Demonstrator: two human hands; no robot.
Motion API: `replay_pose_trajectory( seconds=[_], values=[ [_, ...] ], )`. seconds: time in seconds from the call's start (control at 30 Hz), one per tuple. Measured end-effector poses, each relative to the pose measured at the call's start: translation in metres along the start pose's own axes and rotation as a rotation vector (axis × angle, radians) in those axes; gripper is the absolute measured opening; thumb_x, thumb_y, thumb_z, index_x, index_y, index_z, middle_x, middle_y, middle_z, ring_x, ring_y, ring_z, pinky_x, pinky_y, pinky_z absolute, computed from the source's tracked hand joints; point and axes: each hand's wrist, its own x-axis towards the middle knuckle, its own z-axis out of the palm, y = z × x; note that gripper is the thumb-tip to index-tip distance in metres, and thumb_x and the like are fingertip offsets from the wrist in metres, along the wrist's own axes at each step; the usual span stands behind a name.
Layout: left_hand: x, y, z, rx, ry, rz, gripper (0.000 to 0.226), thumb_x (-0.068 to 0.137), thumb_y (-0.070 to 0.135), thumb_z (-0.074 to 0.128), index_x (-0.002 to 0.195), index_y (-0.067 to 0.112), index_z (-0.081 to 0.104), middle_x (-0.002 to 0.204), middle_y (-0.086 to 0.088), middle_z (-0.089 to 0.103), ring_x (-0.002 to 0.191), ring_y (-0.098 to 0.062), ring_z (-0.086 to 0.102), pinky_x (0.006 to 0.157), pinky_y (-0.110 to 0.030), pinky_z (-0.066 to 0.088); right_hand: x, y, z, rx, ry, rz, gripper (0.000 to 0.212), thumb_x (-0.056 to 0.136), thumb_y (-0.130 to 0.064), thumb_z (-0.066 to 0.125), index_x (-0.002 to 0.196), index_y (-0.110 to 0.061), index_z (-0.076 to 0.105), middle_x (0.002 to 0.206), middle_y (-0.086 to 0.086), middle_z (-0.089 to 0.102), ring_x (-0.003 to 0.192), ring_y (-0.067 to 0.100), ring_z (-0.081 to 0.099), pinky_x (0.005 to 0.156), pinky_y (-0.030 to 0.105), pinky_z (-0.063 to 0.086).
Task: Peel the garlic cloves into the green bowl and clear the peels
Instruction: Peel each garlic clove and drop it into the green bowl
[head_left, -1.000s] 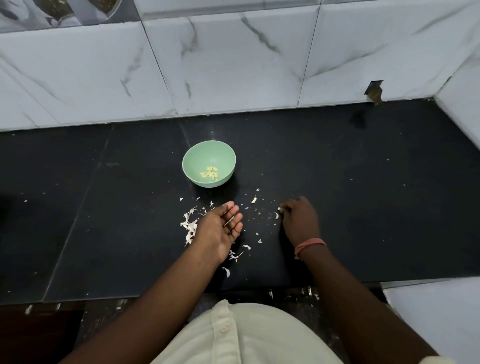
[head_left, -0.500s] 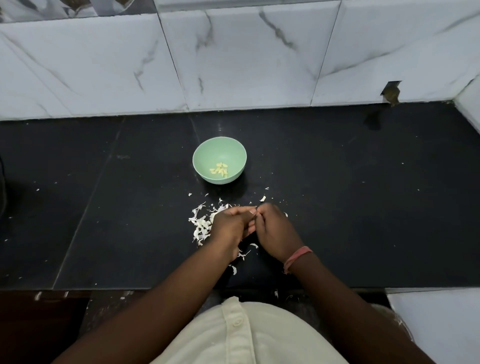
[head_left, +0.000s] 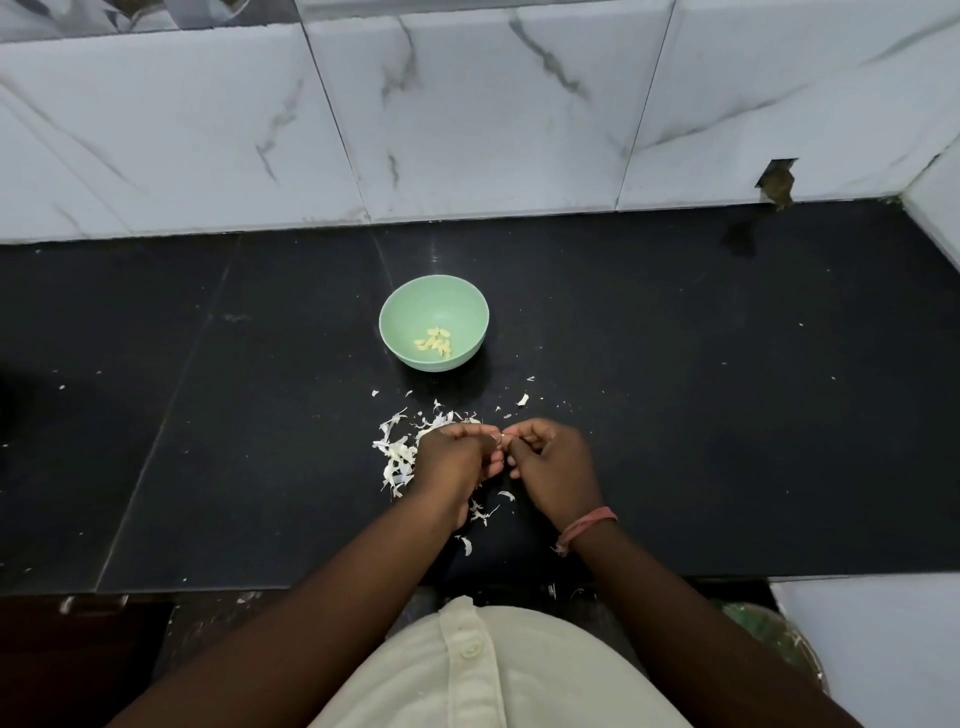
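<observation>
A green bowl (head_left: 434, 301) stands on the black counter and holds several peeled yellowish garlic cloves (head_left: 435, 342). Just in front of it lies a heap of white garlic peels (head_left: 399, 453), with loose flakes scattered around. My left hand (head_left: 453, 457) and my right hand (head_left: 555, 470) meet above the peels, fingers curled, fingertips pinching a small pale piece (head_left: 502, 439) between them. The piece is mostly hidden by the fingers; I cannot tell whether it is a clove or a peel. A pink band circles my right wrist.
The black counter (head_left: 727, 415) runs wide on both sides, backed by a white marble-tiled wall (head_left: 467, 119). A notch in the tiles (head_left: 776, 179) sits at the back right. A white surface (head_left: 883, 639) lies at the lower right beyond the counter edge.
My right hand came left from the counter with a small piece and met my left hand, which turned over and curled. Both hands now pinch together above the peels.
</observation>
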Motion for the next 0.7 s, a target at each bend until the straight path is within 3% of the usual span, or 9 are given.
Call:
replay_pose_trajectory(
  seconds=[0.13,0.23,0.3,0.47,0.6,0.7],
  values=[
    [0.0,0.001,0.001,0.05,0.039,0.056,0.014,0.092,-0.006,0.058,0.088,0.001,0.069,0.073,-0.011,0.068,0.061,-0.015,0.062,0.062,-0.025,0.057,0.01,-0.011,-0.002,-0.314,0.034,-0.06,0.013,0.087,-0.007,0.062,0.081,-0.013,0.072,0.074,0.0,0.072,0.069,0.015,0.067,0.07,0.027,0.054],
    [0.003,0.004,-0.001,0.062,0.09,0.046,0.015,0.094,-0.006,0.054,0.099,-0.002,0.068,0.079,-0.012,0.066,0.061,-0.016,0.06,0.056,-0.025,0.055,0.022,-0.02,-0.006,-0.702,-0.086,-0.154,0.013,0.084,-0.007,0.059,0.073,-0.006,0.064,0.078,0.013,0.069,0.075,0.029,0.064,0.071,0.034,0.052],
    [0.004,0.005,-0.002,0.064,0.101,0.031,0.017,0.093,-0.006,0.053,0.1,-0.003,0.068,0.08,-0.013,0.066,0.059,-0.016,0.058,0.054,-0.026,0.054,0.025,-0.027,-0.003,-0.857,-0.152,-0.13,0.014,0.086,-0.011,0.058,0.072,-0.01,0.058,0.083,0.017,0.068,0.081,0.034,0.066,0.068,0.032,0.051],
    [0.0,0.005,0.006,0.045,0.108,0.018,0.019,0.092,-0.004,0.051,0.097,0.003,0.069,0.079,-0.009,0.067,0.06,-0.016,0.057,0.06,-0.029,0.052,0.029,-0.045,0.002,-1.027,-0.228,-0.098,0.015,0.093,-0.004,0.054,0.102,-0.003,0.067,0.108,0.02,0.067,0.104,0.039,0.066,0.083,0.039,0.053],
    [-0.001,0.005,0.014,0.015,0.154,0.026,0.02,0.093,0.001,0.051,0.096,0.007,0.07,0.081,-0.007,0.069,0.066,-0.018,0.061,0.064,-0.031,0.053,0.036,-0.055,-0.002,-1.024,-0.298,-0.044,0.016,0.094,-0.006,0.058,0.107,-0.003,0.066,0.115,0.019,0.065,0.108,0.038,0.064,0.084,0.04,0.054],
    [-0.005,0.0,0.023,-0.043,0.176,0.051,0.021,0.091,0.002,0.051,0.092,0.007,0.071,0.083,-0.012,0.072,0.074,-0.025,0.064,0.073,-0.041,0.056,0.036,-0.057,-0.001,-1.051,-0.353,-0.088,0.017,0.095,-0.007,0.055,0.109,-0.005,0.066,0.114,0.019,0.064,0.108,0.038,0.064,0.084,0.04,0.055]
  ],
)
